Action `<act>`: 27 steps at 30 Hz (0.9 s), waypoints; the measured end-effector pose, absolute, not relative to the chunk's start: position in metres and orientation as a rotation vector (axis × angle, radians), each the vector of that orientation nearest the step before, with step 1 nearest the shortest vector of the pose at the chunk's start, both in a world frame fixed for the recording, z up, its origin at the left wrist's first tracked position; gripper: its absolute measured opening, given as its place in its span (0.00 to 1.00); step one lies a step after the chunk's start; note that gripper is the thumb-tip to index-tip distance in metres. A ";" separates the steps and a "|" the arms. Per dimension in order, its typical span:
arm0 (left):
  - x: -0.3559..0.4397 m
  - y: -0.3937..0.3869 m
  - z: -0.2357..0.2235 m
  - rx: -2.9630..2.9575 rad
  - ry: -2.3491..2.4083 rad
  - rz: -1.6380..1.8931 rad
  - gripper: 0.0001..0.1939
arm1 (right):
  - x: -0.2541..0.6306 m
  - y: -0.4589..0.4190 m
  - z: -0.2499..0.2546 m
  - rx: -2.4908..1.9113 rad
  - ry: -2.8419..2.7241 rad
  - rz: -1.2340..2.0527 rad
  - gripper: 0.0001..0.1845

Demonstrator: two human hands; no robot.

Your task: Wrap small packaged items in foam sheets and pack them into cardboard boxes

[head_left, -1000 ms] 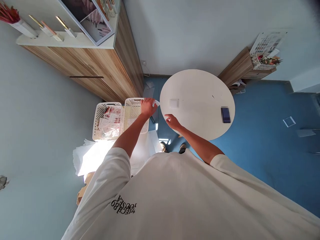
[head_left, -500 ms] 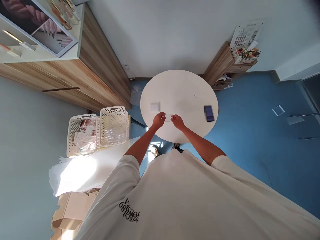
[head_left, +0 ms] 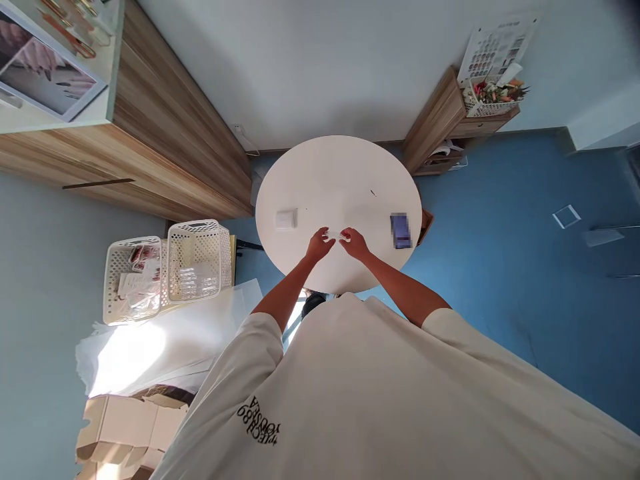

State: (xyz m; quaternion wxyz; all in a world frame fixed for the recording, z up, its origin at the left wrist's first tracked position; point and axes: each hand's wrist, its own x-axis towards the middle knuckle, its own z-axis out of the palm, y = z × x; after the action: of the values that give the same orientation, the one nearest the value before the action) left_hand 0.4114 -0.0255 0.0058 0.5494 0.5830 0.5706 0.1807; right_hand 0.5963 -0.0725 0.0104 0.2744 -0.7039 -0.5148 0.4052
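Observation:
A small clear plastic piece (head_left: pixel 334 235), perhaps a thin box or lid, spans the gap between my two hands above the near part of the round white table (head_left: pixel 340 173). Its left end is pinched by my left hand (head_left: pixel 319 245), and my right hand (head_left: pixel 354 243) grips the other end with bent fingers. Its exact shape is too small to make out. To the left of my hands lies a small white block-like packet (head_left: pixel 286 219). On the table's right side rests a dark blue, phone-like object (head_left: pixel 401 231), partly blurred out.
Left of the table stand two white perforated baskets: one (head_left: pixel 113 283) with packaged items, another (head_left: pixel 174 263) with clear plastic pieces. Cardboard boxes (head_left: pixel 127 423) sit at lower left. A wooden cabinet (head_left: pixel 185 100) and a small wooden stand (head_left: pixel 435 127) flank the table against the wall.
The view has shifted, so the table and baskets appear farther left. My hands are slightly closer together, and the clear piece between them looks narrower and turned.

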 end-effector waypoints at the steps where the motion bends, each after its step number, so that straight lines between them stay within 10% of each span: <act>1: 0.415 -0.025 0.004 1.365 1.330 0.427 0.34 | 0.599 -0.073 0.010 -1.907 -1.374 1.093 0.08; 27: 0.407 -0.040 -0.022 1.182 1.523 0.416 0.17 | 0.577 -0.073 -0.003 -2.145 -1.302 1.425 0.24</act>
State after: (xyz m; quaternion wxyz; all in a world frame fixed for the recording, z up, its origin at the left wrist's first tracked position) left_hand 0.4073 -0.0397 -0.0222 0.5520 0.4999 0.6438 0.1757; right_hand 0.5767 -0.0732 -0.0035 0.1278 -0.7372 -0.4474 0.4899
